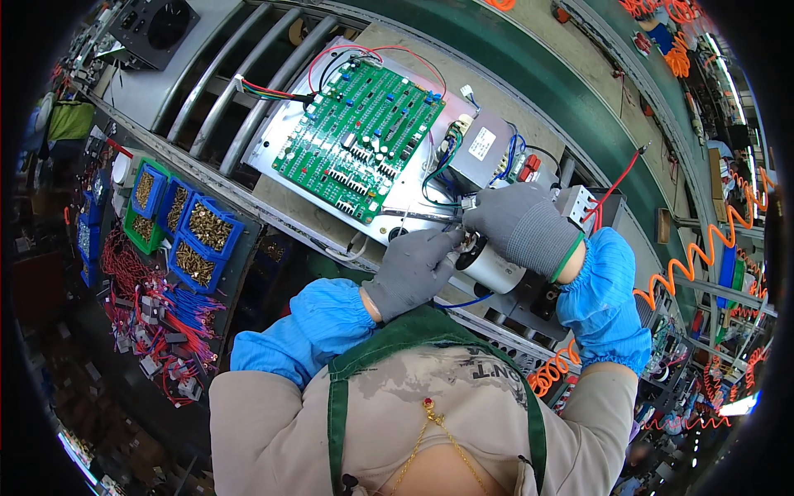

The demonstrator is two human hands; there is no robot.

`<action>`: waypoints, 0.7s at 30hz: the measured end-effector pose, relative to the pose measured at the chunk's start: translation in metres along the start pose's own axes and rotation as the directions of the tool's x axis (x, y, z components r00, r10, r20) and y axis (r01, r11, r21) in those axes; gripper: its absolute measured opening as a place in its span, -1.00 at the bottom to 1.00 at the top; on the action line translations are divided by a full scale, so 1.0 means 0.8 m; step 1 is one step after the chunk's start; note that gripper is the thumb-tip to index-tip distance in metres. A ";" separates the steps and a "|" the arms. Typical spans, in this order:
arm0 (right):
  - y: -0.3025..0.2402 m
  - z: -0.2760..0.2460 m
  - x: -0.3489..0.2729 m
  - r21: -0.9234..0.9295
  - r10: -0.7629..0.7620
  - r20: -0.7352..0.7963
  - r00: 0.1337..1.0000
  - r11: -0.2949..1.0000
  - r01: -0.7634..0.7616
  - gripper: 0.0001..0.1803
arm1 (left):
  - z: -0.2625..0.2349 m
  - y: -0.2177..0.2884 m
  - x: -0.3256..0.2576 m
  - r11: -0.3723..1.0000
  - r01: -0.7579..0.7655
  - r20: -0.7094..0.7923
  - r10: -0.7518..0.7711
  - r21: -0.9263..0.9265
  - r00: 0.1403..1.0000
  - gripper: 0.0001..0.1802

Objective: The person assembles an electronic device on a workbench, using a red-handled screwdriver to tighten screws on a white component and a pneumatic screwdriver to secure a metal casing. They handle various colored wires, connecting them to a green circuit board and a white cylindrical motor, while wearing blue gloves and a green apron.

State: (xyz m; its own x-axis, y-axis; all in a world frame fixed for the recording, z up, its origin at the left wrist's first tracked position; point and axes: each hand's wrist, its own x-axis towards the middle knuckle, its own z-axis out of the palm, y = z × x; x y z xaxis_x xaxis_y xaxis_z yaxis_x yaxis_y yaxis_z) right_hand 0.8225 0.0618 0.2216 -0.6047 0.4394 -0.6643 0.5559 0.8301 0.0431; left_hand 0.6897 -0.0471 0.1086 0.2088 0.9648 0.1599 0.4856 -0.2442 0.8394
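Observation:
Both of my hands wear grey gloves and meet at the terminal end of a silver metal cylinder point(494, 273), which looks like a large capacitor lying on its side. My left hand point(415, 271) has its thumb and fingers pinched at that end. From above, my right hand point(523, 227) curls its fingers over the same spot. What the fingertips grip is hidden. Just beyond them, a boxy transformer point(478, 149) with a white label sits on a metal plate point(266, 142). A large green circuit board point(360, 136) is mounted on the plate's left part.
The plate lies across a roller conveyor point(225, 107). At the left stand blue bins point(195, 261) of brass screws and a heap of red and blue wire leads point(165, 322). Orange coiled hoses point(691, 264) hang at the right. A black fan unit point(157, 31) is at far left.

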 end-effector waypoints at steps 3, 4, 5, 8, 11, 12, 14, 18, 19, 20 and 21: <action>0.001 0.001 -0.001 0.019 0.006 -0.005 1.000 1.000 -0.006 -0.72 | -0.006 0.003 0.002 0.959 0.157 0.076 -0.143 -0.236 0.987 -0.72; 0.001 0.001 -0.001 0.024 0.007 -0.002 1.000 1.000 -0.007 -0.72 | -0.010 0.002 0.004 0.890 0.265 0.143 -0.227 -0.371 0.963 -0.73; 0.001 0.000 -0.001 0.033 0.005 0.001 1.000 0.999 -0.005 -0.73 | -0.012 0.001 0.008 0.791 0.369 0.222 -0.296 -0.489 0.929 -0.72; 0.002 0.001 -0.003 0.049 -0.013 -0.050 0.999 0.999 0.016 -0.78 | -0.014 0.000 0.024 0.716 0.542 0.368 -0.407 -0.440 0.836 -0.70; 0.003 0.008 -0.004 0.040 -0.033 -0.119 0.992 0.998 0.038 -0.82 | -0.013 0.005 0.036 0.600 0.704 0.452 -0.544 -0.379 0.707 -0.70; 0.003 0.006 -0.002 0.035 -0.023 -0.077 0.997 0.999 0.025 -0.79 | -0.010 0.002 0.034 0.602 0.676 0.417 -0.532 -0.425 0.737 -0.70; 0.003 0.005 0.000 0.029 -0.012 -0.020 1.000 0.999 0.012 -0.73 | 0.000 -0.005 0.026 0.603 0.613 0.349 -0.507 -0.510 0.788 -0.69; 0.005 0.003 0.000 0.042 -0.028 -0.007 1.000 0.999 0.028 -0.73 | 0.000 0.001 0.022 0.567 0.578 0.316 -0.497 -0.587 0.808 -0.70; 0.005 0.003 -0.001 0.051 -0.034 -0.014 0.999 0.998 0.035 -0.73 | -0.001 0.000 0.024 0.526 0.601 0.350 -0.502 -0.602 0.791 -0.70; 0.005 0.004 -0.002 0.047 -0.034 -0.018 0.999 0.998 0.035 -0.73 | -0.002 -0.001 0.025 0.484 0.623 0.385 -0.505 -0.614 0.772 -0.69; 0.005 0.006 -0.001 0.043 -0.035 -0.023 0.999 0.998 0.036 -0.74 | 0.000 -0.001 0.025 0.490 0.628 0.387 -0.508 -0.604 0.769 -0.69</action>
State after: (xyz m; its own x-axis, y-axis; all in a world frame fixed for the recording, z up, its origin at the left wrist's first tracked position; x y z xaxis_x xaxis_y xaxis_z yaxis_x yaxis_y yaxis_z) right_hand 0.8279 0.0631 0.2191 -0.6368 0.4179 -0.6480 0.5579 0.8298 -0.0132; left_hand 0.6931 -0.0278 0.1112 0.2424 0.8285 -0.5048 -0.1439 0.5452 0.8258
